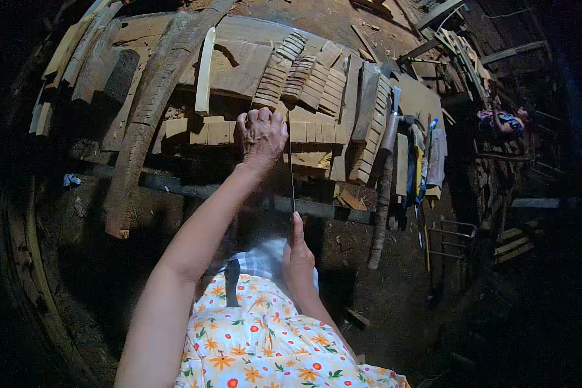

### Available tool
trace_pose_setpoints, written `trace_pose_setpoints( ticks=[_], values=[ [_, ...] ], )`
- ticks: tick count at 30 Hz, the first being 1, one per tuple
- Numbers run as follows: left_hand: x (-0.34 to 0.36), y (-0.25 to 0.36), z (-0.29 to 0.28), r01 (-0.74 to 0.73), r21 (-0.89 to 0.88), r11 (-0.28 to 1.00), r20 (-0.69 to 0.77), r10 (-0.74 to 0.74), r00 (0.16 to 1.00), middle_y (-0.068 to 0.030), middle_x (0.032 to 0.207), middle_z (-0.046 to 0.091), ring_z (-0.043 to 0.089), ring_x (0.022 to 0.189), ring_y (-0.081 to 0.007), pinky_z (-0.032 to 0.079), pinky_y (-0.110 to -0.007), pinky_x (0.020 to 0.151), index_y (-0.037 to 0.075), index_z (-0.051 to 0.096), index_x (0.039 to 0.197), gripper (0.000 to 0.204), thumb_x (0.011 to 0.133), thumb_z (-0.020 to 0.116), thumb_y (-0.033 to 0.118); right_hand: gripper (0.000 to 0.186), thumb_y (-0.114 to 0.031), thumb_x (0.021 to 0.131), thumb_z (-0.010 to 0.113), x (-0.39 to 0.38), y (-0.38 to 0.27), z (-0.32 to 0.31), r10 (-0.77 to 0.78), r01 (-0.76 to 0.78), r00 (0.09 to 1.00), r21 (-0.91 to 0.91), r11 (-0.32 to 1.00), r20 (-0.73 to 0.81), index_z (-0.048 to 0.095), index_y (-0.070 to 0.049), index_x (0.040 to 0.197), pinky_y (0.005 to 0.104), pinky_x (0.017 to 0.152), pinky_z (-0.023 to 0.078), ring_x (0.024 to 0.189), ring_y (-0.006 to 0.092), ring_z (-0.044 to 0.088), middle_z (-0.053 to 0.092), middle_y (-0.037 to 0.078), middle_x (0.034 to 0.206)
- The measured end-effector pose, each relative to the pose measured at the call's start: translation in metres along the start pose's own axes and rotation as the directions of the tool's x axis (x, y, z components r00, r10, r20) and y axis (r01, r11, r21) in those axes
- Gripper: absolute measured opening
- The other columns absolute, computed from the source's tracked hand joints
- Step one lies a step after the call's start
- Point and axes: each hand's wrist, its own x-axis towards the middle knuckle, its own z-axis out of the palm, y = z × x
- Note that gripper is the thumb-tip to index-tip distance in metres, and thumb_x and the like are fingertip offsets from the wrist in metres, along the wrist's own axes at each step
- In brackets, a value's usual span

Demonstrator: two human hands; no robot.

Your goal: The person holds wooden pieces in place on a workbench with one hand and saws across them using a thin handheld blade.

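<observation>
Across the bench lies a scored pale wooden strip [317, 132]. My left hand [262, 134] has its fingers curled over this strip, gripping it left of a thin, dark blade [291, 168]. The blade is seen almost edge-on, standing across the strip. My right hand [297, 262] is closed on the blade's near end, thumb along it; the handle itself is mostly hidden. Just beyond my left hand, rows of small notched blocks [279, 71] lie on a wide board [233, 72], beside a narrow pale slat [205, 71].
A long notched beam [145, 116] slants along the left, near stacked planks [74, 45]. At right are a rough pole [385, 187], assorted tools [419, 161] and a metal rack [452, 242]. Someone in patterned clothing [501, 123] is farther right, among piled timber [469, 61].
</observation>
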Motion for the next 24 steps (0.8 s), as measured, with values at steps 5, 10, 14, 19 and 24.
trace_pose_setpoints(
  ticks=[5,10,14,19,24],
  values=[
    [-0.002,0.001,0.001,0.023,0.000,1.000,0.025,-0.023,0.999,-0.0090,0.091,0.048,0.045,0.095,-0.0260,0.031,-0.045,0.090,0.011,0.057,0.092,0.021,0.079,0.062,0.026,0.073,0.001,0.084,0.048,-0.006,-0.005,-0.007,-0.024,0.024,0.999,0.019,1.000,-0.021,0.018,-0.024,0.146,0.0472,0.075,0.048,0.092,0.0431,0.061,0.060,0.029,0.105],
    [-0.002,0.000,0.001,0.011,-0.020,1.000,-0.003,-0.012,1.000,-0.0074,0.089,0.047,0.046,0.092,-0.0259,0.033,-0.044,0.086,0.013,0.056,0.092,0.019,0.079,0.062,0.025,0.072,0.001,0.085,0.048,0.007,-0.008,-0.007,-0.049,0.049,0.999,0.007,0.999,-0.024,0.018,-0.023,0.146,0.0482,0.074,0.048,0.092,0.0427,0.061,0.059,0.029,0.106],
    [-0.002,0.003,0.003,0.011,-0.051,0.999,0.004,-0.011,1.000,-0.0077,0.090,0.046,0.046,0.092,-0.0260,0.033,-0.044,0.086,0.014,0.056,0.093,0.019,0.080,0.062,0.025,0.075,0.003,0.084,0.049,0.032,-0.014,-0.007,-0.077,0.073,0.994,-0.044,0.996,-0.075,0.017,-0.024,0.146,0.0466,0.072,0.048,0.091,0.0416,0.061,0.060,0.026,0.108],
    [-0.005,-0.001,0.011,0.040,-0.003,0.999,-0.011,-0.040,0.999,-0.0073,0.089,0.047,0.046,0.090,-0.0256,0.034,-0.044,0.084,0.014,0.057,0.090,0.018,0.078,0.063,0.026,0.078,0.005,0.082,0.050,0.005,-0.002,0.003,-0.071,0.071,0.996,0.001,0.997,-0.058,0.016,-0.025,0.146,0.0469,0.074,0.047,0.091,0.0416,0.061,0.060,0.025,0.108],
    [-0.002,0.002,0.009,0.030,-0.008,1.000,-0.030,-0.030,0.999,-0.0075,0.090,0.046,0.045,0.090,-0.0248,0.033,-0.043,0.081,0.014,0.056,0.090,0.017,0.079,0.062,0.026,0.081,0.004,0.081,0.051,0.021,-0.009,0.001,-0.078,0.078,0.993,-0.005,0.997,-0.089,0.015,-0.025,0.147,0.0478,0.072,0.047,0.087,0.0425,0.061,0.061,0.026,0.102]
  ],
)
